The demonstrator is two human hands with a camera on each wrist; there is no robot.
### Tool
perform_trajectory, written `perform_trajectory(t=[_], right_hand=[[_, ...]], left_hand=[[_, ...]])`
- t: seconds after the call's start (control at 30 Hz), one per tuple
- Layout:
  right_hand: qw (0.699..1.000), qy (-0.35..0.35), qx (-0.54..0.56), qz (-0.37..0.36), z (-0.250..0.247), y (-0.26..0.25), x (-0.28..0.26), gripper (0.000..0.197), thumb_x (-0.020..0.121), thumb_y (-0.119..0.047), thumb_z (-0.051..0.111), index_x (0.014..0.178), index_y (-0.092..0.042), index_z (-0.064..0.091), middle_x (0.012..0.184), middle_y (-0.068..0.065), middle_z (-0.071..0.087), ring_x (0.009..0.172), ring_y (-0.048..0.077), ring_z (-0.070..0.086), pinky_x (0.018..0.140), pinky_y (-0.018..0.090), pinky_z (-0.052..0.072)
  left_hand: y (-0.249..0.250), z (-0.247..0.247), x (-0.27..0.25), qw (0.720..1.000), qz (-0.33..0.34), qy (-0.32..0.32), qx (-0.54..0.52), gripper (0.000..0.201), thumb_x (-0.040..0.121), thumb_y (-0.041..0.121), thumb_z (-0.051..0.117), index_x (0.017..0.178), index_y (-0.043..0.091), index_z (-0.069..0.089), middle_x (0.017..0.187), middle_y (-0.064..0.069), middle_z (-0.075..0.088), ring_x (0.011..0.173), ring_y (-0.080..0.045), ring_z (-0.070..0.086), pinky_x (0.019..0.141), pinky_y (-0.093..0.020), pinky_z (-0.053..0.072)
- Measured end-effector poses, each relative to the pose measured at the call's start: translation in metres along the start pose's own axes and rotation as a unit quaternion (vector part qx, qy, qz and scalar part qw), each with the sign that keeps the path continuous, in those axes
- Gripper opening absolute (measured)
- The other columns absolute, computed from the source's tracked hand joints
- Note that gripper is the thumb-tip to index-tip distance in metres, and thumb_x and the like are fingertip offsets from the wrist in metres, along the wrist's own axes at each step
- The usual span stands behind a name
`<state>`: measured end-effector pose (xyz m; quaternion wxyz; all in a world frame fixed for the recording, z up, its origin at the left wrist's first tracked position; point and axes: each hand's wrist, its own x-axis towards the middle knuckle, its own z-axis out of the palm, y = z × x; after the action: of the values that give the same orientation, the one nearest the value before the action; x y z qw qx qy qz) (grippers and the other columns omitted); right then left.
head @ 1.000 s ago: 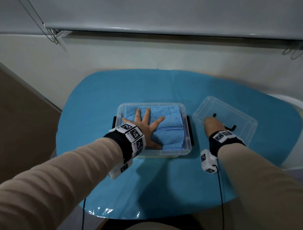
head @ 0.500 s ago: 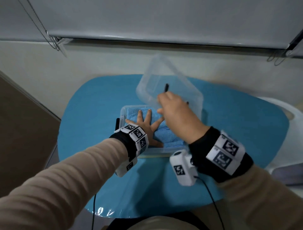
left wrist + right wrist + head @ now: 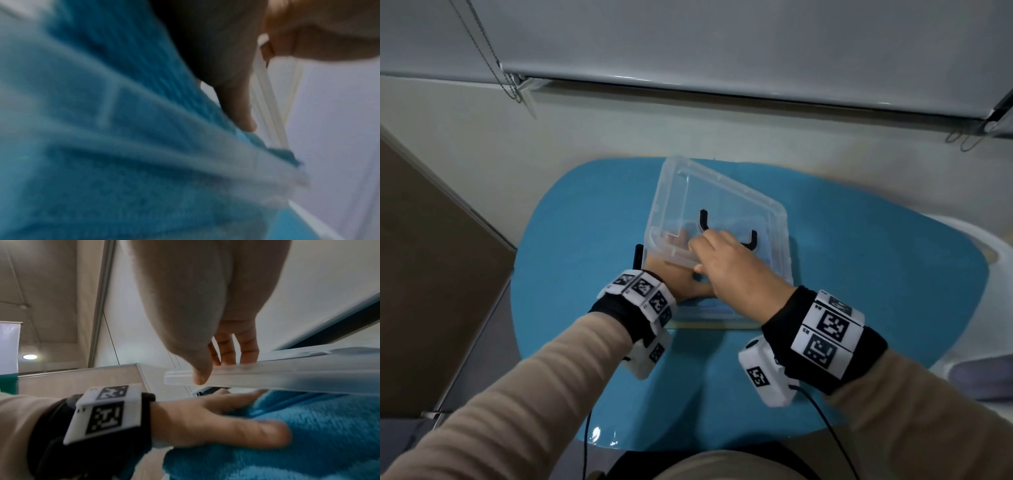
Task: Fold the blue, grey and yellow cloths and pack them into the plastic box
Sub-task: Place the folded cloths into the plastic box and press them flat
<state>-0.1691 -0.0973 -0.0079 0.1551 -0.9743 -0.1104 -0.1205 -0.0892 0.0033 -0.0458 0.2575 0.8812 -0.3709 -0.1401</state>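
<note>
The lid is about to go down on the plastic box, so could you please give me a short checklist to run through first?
1. Lid gripped: ok. The right hand holds its near edge, thumb under and fingers over.
2. Lid squared to the plastic box: not ok. It hangs tilted and skewed above it.
3. Left hand clear of the box: not ok. It lies flat on the blue cloth, under the lid.
4. Blue cloth below the rim: cannot tell.
5. Grey and yellow cloths packed: cannot tell. Only blue shows.
6. Side latch out of the way: ok on the left; the other is hidden.
</note>
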Motion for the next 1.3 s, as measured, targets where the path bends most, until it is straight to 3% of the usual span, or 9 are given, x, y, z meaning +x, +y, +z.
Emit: perform_trajectory(t=[0.1,0.17,0.3,0.43,0.6,0.7,0.83,0.93,1.3], right_hand=[[0.999,-0.011,-0.031,-0.012,0.009,0.004,-0.001,0.036,0.058,0.019,0.073,0.081,-0.004,0.057,0.076,0.01,0.055,0.064,0.025,0.052,0.055,0.036,0.053],[0.999,-0.013,-0.048,-0.022,0.013,0.005,0.001,0.039,0.053,0.016,0.077,0.077,-0.006,0.056,0.073,0.008,0.054,0.06,0.022,0.051,0.051,0.031,0.051],[0.993,-0.035,-0.102,-0.056,0.022,-0.002,-0.001,0.029,0.056,0.014,0.07,0.07,-0.008,0.057,0.068,0.006,0.053,0.055,0.02,0.049,0.045,0.024,0.041],[0.988,-0.052,-0.122,-0.075,0.033,-0.004,-0.005,0.037,0.064,0.007,0.022,0.067,-0.008,0.056,0.064,0.007,0.052,0.053,0.021,0.048,0.041,0.026,0.031],[0.984,-0.147,-0.091,-0.048,0.017,-0.001,0.004,0.013,0.092,-0.009,0.049,0.096,-0.006,0.061,0.095,0.009,0.057,0.089,0.026,0.055,0.067,0.035,0.041],[0.982,-0.073,-0.06,0.163,-0.007,0.03,0.011,0.032,0.096,-0.035,0.046,0.12,-0.017,0.059,0.124,0.007,0.051,0.115,0.028,0.043,0.096,0.038,0.034],[0.888,-0.075,0.04,0.452,-0.016,0.078,-0.002,0.057,0.096,-0.047,0.04,0.148,-0.026,0.023,0.145,0.017,0.03,0.129,0.038,0.035,0.106,0.046,0.032],[0.886,-0.116,0.046,0.448,-0.016,0.082,-0.007,0.058,0.101,-0.04,0.031,0.151,-0.021,0.01,0.138,0.022,0.045,0.124,0.038,0.046,0.1,0.043,0.037],[0.894,-0.111,0.029,0.432,0.0,0.091,-0.006,0.046,0.104,-0.022,0.023,0.147,-0.008,0.023,0.126,0.028,0.054,0.116,0.042,0.049,0.096,0.042,0.04]], left_hand=[[-0.035,-0.015,-0.005,0.957,-0.075,0.058,-0.274,0.035,0.084,0.019,0.056,0.117,0.006,0.06,0.105,-0.004,0.067,0.09,-0.006,0.066,0.083,-0.022,0.05],[-0.055,-0.025,-0.008,0.857,-0.143,0.092,-0.486,0.029,0.082,0.009,0.058,0.11,0.013,0.058,0.087,0.001,0.071,0.068,-0.002,0.065,0.069,-0.022,0.05],[-0.066,-0.038,-0.011,0.737,-0.207,0.126,-0.631,0.048,0.095,0.056,0.032,0.109,0.013,0.047,0.094,-0.017,0.069,0.076,-0.027,0.066,0.064,-0.033,0.055],[-0.054,-0.04,-0.004,0.824,-0.221,0.125,-0.507,0.037,0.094,0.047,0.043,0.091,0.013,0.057,0.074,-0.009,0.07,0.073,-0.023,0.067,0.075,-0.039,0.053],[-0.056,-0.035,0.002,0.863,-0.25,0.102,-0.428,0.008,0.094,0.013,0.052,0.089,0.007,0.05,0.088,-0.016,0.07,0.078,-0.025,0.07,0.086,-0.045,0.052],[-0.053,-0.042,0.001,0.844,-0.235,0.08,-0.475,0.004,0.097,0.006,0.044,0.099,0.003,0.043,0.087,-0.017,0.065,0.059,-0.014,0.07,0.072,-0.034,0.057],[-0.048,-0.043,-0.003,0.833,-0.251,0.082,-0.486,0.003,0.095,0.004,0.045,0.094,0.004,0.043,0.085,-0.015,0.064,0.056,-0.012,0.069,0.062,-0.025,0.056],[-0.054,-0.036,-0.001,0.862,-0.263,0.09,-0.424,0.026,0.082,0.016,0.061,0.097,-0.003,0.053,0.086,-0.013,0.066,0.074,-0.024,0.067,0.081,-0.038,0.054],[-0.045,-0.018,-0.006,0.926,-0.287,0.117,-0.215,0.029,0.094,0.011,0.039,0.116,-0.002,0.053,0.115,-0.02,0.058,0.105,-0.033,0.054,0.083,-0.031,0.039]])
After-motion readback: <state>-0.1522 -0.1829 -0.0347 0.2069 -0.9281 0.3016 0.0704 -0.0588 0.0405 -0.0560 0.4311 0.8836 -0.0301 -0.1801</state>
